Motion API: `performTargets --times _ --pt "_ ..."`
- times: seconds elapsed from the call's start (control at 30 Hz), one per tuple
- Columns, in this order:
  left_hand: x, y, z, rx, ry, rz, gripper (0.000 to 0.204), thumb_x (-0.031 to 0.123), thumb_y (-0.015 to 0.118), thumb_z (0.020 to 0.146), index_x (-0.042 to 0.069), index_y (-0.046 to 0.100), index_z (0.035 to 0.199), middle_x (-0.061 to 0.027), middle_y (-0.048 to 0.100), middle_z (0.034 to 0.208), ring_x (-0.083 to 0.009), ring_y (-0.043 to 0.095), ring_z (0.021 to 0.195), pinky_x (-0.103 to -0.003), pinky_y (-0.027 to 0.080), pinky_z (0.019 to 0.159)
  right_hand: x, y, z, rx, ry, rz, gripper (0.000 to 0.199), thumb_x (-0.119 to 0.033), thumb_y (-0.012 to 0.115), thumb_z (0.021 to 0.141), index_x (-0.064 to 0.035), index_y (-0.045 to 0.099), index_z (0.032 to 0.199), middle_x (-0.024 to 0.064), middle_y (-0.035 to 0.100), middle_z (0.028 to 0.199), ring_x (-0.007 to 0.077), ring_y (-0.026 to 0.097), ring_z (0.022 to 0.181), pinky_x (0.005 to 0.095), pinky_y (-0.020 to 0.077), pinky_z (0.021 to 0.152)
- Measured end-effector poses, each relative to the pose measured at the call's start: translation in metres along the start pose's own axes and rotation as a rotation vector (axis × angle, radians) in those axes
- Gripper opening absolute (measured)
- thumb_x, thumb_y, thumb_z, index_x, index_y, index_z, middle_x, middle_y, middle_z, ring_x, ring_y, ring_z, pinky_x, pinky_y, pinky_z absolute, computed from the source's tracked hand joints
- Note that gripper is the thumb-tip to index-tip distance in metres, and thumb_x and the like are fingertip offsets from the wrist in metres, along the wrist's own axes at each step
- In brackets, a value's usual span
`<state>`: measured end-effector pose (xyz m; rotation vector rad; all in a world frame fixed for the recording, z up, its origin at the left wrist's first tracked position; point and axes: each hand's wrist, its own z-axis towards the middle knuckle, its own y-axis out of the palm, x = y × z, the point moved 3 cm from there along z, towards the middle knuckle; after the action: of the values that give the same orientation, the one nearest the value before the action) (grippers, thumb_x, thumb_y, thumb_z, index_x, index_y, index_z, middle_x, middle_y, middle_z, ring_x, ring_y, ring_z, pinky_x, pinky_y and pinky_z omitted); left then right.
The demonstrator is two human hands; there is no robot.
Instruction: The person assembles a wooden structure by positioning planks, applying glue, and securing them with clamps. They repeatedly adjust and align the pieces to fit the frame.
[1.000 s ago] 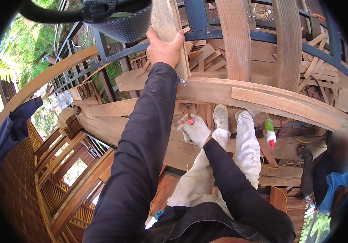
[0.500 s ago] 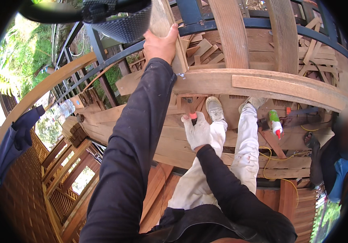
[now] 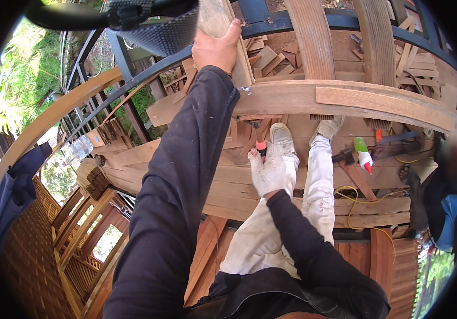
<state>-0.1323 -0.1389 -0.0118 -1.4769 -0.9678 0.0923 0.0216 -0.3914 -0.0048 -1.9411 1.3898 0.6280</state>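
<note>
My left hand (image 3: pixel 215 49), bare, is wrapped round the edge of an upright wooden slat (image 3: pixel 218 16) at the top of the view. The slat's lower end meets a long wooden rail (image 3: pixel 287 95), with a small whitish smear at the joint. Below the rail, my right hand (image 3: pixel 271 173) wears a pale work glove and is closed round the red and black grip of what looks like a hammer (image 3: pixel 261 145). Its dark head points toward the rail, below its near edge and apparently apart from it. The glove hides the lower part of the grip.
A loose wooden strip (image 3: pixel 382 103) lies along the rail. A green and white glue bottle (image 3: pixel 363 154) with a red nozzle lies by my feet, near a yellow cord (image 3: pixel 353 204). Offcuts (image 3: pixel 271 59) are heaped beyond the rail. Another person (image 3: pixel 446 207) is at the right.
The whole view has shifted slightly, with the rail higher in it. My right hand and the hammer sit a little farther from the rail. My left hand keeps its hold on the slat.
</note>
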Motion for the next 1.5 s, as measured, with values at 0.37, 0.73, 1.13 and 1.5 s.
performTargets --times 0.37,0.73,1.13,1.5 --pt "0.003 -0.002 0.000 0.052 -0.019 -0.078 0.086 0.055 0.082 0.078 -0.003 0.048 0.132 -0.0338 0.070 0.112 -0.0501 0.068 0.107 -0.050 0.053 0.094 0.025 0.006 0.029 -0.538 0.223 0.444 0.013 -0.015 0.075 0.090 -0.0049 0.066 0.090 0.0021 0.065 0.070 0.0092 0.058 0.053 0.0307 0.0476 0.052" --pt "0.004 -0.006 0.003 -0.005 -0.083 -0.140 0.083 0.057 0.085 0.074 -0.003 0.051 0.120 -0.0339 0.071 0.106 -0.0495 0.069 0.102 -0.050 0.054 0.090 0.008 0.021 0.012 0.080 0.081 -0.252 0.037 -0.038 0.075 0.091 -0.0033 0.064 0.095 0.0200 0.071 0.086 0.0427 0.069 0.086 0.0475 0.0542 0.075" --pt "0.005 -0.003 0.000 -0.014 0.018 -0.062 0.092 0.057 0.086 0.075 -0.007 0.045 0.126 -0.0371 0.068 0.109 -0.0517 0.067 0.105 -0.050 0.053 0.092 0.012 0.004 0.015 -0.133 0.062 0.063 0.029 -0.032 0.073 0.091 -0.0048 0.066 0.097 0.0153 0.071 0.086 0.0361 0.070 0.082 0.0422 0.0543 0.074" --pt "-0.002 0.007 -0.002 0.053 0.043 -0.065 0.094 0.048 0.084 0.079 -0.011 0.042 0.139 -0.0357 0.067 0.118 -0.0472 0.067 0.114 -0.045 0.051 0.101 0.018 0.012 0.021 -0.182 0.062 0.166 0.031 -0.031 0.072 0.095 -0.0018 0.062 0.100 0.0162 0.076 0.090 0.0371 0.072 0.083 0.0440 0.0559 0.073"
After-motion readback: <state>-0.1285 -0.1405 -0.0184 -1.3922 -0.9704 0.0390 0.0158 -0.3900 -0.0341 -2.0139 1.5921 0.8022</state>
